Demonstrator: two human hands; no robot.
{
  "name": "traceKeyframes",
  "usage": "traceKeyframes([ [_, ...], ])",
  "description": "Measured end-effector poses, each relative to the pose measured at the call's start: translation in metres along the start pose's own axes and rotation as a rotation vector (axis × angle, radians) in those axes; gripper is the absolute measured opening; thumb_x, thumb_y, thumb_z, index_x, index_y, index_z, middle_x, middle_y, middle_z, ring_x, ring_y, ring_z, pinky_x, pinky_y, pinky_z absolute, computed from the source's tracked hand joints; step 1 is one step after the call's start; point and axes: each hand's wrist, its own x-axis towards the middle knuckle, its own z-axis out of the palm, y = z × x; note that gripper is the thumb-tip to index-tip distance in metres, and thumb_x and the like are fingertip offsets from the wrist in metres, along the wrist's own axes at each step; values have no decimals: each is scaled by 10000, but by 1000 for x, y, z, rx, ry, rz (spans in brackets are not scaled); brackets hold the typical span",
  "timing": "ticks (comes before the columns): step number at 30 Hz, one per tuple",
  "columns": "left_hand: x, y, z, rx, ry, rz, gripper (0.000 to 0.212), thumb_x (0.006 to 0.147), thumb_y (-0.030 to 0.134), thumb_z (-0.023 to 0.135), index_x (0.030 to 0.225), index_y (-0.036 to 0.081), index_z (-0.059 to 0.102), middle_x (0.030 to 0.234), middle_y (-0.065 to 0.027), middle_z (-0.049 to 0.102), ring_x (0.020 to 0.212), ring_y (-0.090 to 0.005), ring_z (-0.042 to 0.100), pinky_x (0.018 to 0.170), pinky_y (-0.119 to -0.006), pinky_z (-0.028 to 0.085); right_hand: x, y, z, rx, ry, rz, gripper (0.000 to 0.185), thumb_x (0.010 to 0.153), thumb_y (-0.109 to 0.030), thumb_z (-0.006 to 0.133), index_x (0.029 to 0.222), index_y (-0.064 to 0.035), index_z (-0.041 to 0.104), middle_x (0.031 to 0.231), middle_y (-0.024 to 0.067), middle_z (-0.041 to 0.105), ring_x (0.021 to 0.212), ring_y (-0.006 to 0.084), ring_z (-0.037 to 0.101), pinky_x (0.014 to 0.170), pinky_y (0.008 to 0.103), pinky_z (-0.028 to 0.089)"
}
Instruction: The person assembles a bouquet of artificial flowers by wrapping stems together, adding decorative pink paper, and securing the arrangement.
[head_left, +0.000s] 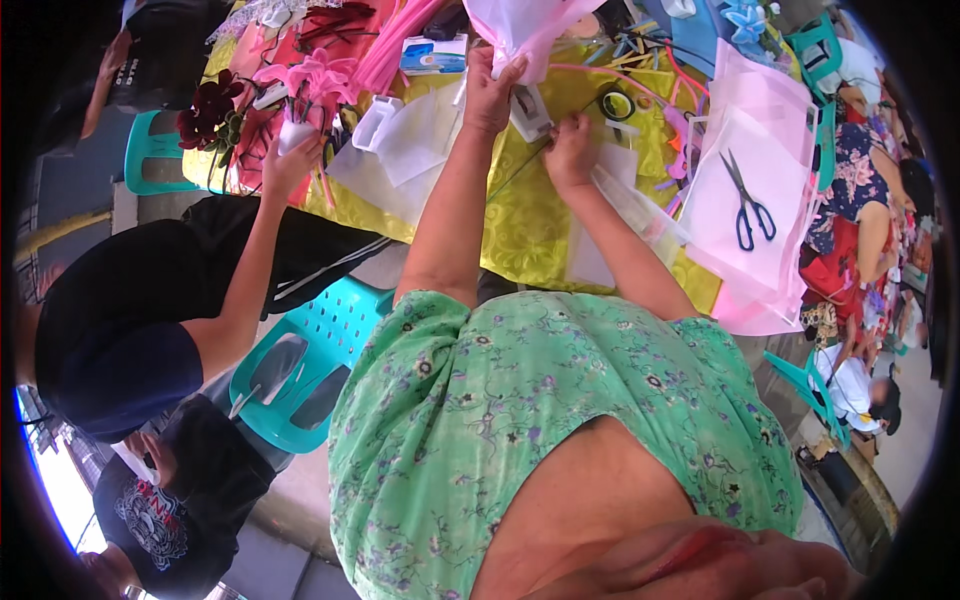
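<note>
My left hand (491, 86) grips the gathered lower end of a pink sheer wrap (517, 34), whose flared part runs out of the top of the view. My right hand (574, 150) has its fingers curled by the lower end of a white plastic device (531, 114), perhaps a tape dispenser. A thin dark green strand (517, 176) passes by those fingertips. Whether they pinch the strand or the device is unclear. Just right of this hand lie a roll of dark tape (617, 106) and clear plastic sleeves (637, 206).
Black-handled scissors (746, 202) rest on pink wrapping sheets (750, 285) at right. A yellow cloth (525, 240) covers the table. At left, another person's hand (289, 161) holds a white pot (295, 137) with pink flowers (315, 79). A teal plastic chair (337, 330) stands beside me.
</note>
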Motion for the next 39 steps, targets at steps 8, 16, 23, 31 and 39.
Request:
traceKeyframes([
  [8, 2, -4, 1, 28, 11, 73, 449, 723, 138, 709, 983, 22, 361, 929, -84, 528, 821, -127, 529, 758, -263, 450, -12, -6, 2, 63, -163, 348, 96, 666, -53, 577, 747, -11, 547, 796, 161, 539, 782, 323, 546, 652, 404, 424],
  [16, 8, -16, -6, 89, 12, 88, 438, 725, 161, 711, 971, 27, 375, 915, -82, 531, 804, -120, 518, 737, -256, 445, -15, 1, 4, 42, -98, 191, 86, 655, -23, 577, 723, -2, 528, 759, 175, 531, 710, 366, 514, 615, 426, 407],
  [23, 6, -8, -10, -39, 83, -64, 462, 750, 190, 669, 1093, -1, 426, 974, -123, 529, 817, -168, 552, 642, -279, 477, -30, -11, 4, 106, -220, 113, 68, 698, -16, 576, 704, -5, 509, 740, 177, 512, 735, 357, 504, 642, 421, 408],
  [31, -25, 82, 41, 265, -58, 93, 416, 816, 252, 596, 1125, 84, 374, 1106, -79, 514, 966, -219, 557, 749, -394, 512, 46, -41, -142, 405, -349, -238, 30, 749, -25, 603, 762, -14, 579, 705, 79, 546, 640, 225, 545, 573, 307, 423],
  [39, -41, 127, 78, -659, -311, -5, 537, 821, 275, 584, 1232, 46, 324, 1118, -105, 513, 982, -222, 552, 802, -362, 491, 97, -86, -236, 883, -321, -110, 107, 787, 27, 569, 877, 23, 628, 707, 47, 564, 614, 106, 517, 578, 224, 421],
])
